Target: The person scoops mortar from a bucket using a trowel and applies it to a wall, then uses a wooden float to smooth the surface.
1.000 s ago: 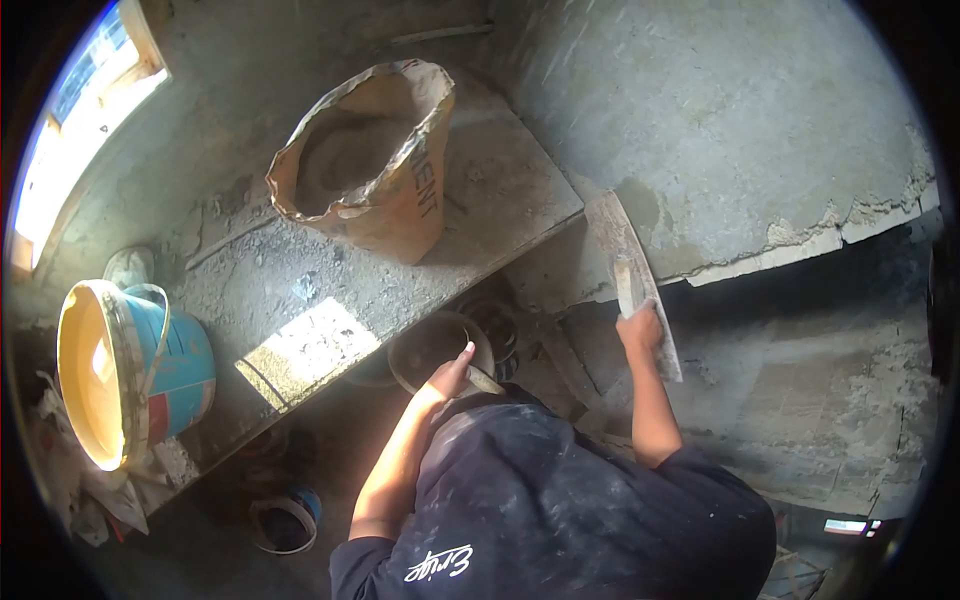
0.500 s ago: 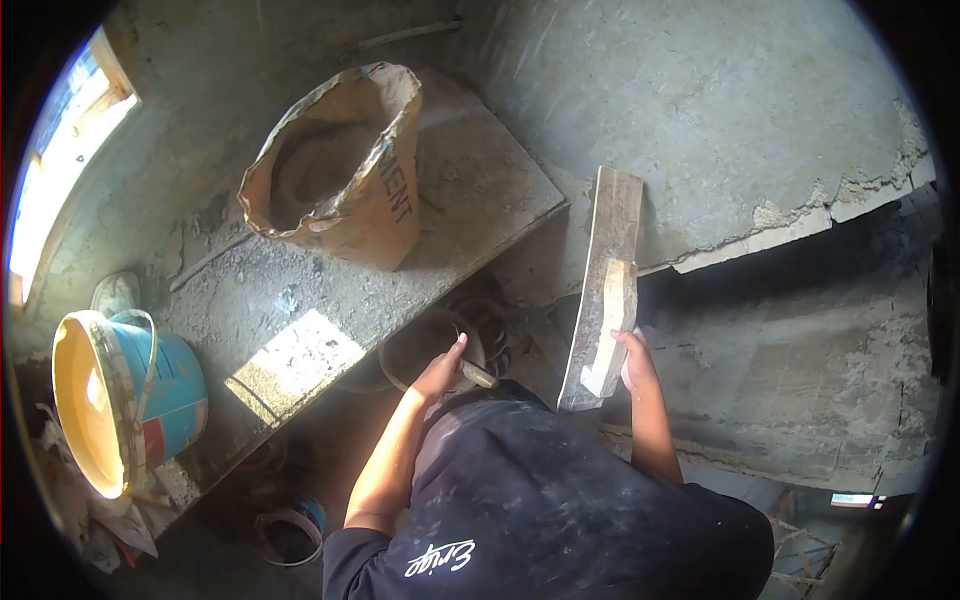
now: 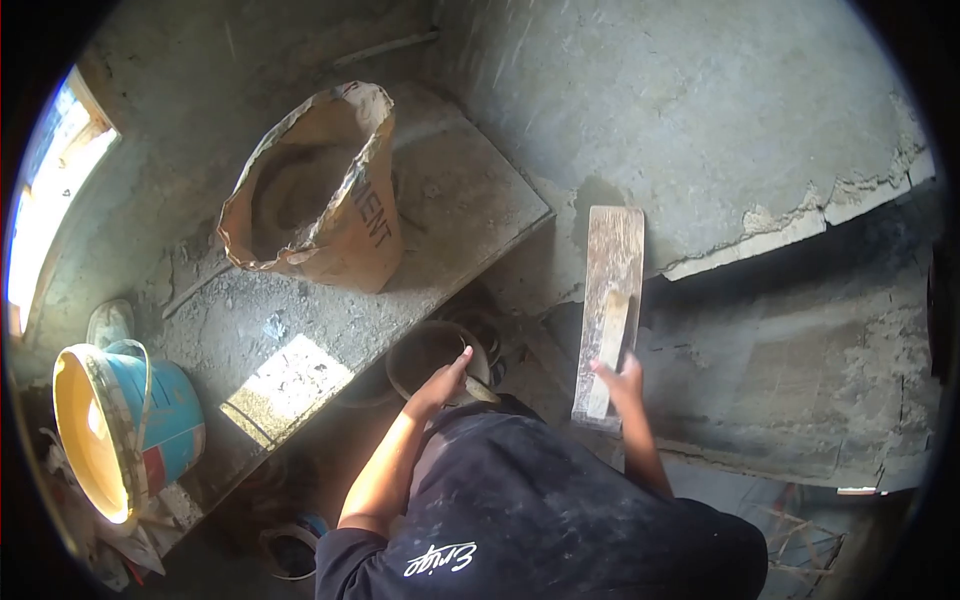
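My right hand (image 3: 622, 385) is closed around the grip of a long wooden plastering float (image 3: 615, 250). The float's flat board stands near upright in view, its upper end close to the grey wall, where a darker damp patch shows behind it. In my left hand (image 3: 440, 385) is a short tool handle (image 3: 482, 391), its end sticking out to the right. What the handle belongs to is hidden. Just beyond that hand lies the round rim of a bucket (image 3: 395, 372) on the floor, in shadow.
An open paper cement bag (image 3: 375, 235) stands on a dusty concrete slab (image 3: 470, 220) ahead to the left. A blue bucket (image 3: 165, 400) with a yellowish inside stands at the left; a smaller bucket (image 3: 290, 553) sits below. A broken plaster edge (image 3: 745, 250) runs along the right wall.
The wooden float has moved down and turned, its grip now facing me more. My left hand has shifted slightly down and right with its handle. The view has moved a little.
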A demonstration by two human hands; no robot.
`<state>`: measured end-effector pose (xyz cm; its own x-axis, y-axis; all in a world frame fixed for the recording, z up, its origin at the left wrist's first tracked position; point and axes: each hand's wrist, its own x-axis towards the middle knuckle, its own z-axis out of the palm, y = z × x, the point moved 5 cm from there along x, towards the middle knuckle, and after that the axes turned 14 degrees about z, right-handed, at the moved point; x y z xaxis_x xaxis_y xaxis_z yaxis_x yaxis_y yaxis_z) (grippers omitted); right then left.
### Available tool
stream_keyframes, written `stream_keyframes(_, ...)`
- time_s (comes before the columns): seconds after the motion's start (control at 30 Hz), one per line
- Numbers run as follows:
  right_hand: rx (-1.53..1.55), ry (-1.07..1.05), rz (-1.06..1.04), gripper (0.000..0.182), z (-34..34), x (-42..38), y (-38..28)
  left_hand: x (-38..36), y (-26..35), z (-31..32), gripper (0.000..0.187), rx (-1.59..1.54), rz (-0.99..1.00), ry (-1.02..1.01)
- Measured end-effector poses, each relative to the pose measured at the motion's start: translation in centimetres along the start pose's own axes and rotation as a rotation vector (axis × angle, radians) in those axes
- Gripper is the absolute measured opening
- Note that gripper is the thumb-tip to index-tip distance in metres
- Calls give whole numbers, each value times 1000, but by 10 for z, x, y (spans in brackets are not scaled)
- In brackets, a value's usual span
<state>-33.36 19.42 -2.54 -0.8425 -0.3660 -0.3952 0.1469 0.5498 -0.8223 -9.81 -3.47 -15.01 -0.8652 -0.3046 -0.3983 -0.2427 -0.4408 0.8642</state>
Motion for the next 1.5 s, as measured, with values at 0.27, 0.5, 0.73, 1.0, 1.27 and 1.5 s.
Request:
stream_keyframes(0.27, -388, 189, -367, 65, 2, 1, 3, 12, -7, 3, 63, -18, -51, -7)
stream_keyframes(0.5, -576, 569, -488, 72, -34, 44, -36, 20, -12, 4, 66, -21, -93, 24)
stream_keyframes(0.73, -655, 505, -604, 70, -31, 82, -52, 18, -5, 7, 63, -24, -47, 83)
stream_keyframes(1.0, -824, 261, -273, 59, 15, 142, 1, 12, -11, 11, 62, -78, -63, 109)
stream_keyframes(1.27, -661, 420, -422, 60, 12, 108, -4, 5, -35, 2, 65, -32, -58, 184)
stream_keyframes(1.5, -879, 389, -239, 57, 2, 129, 9, -1, -12, -2, 69, -13, -102, 183)
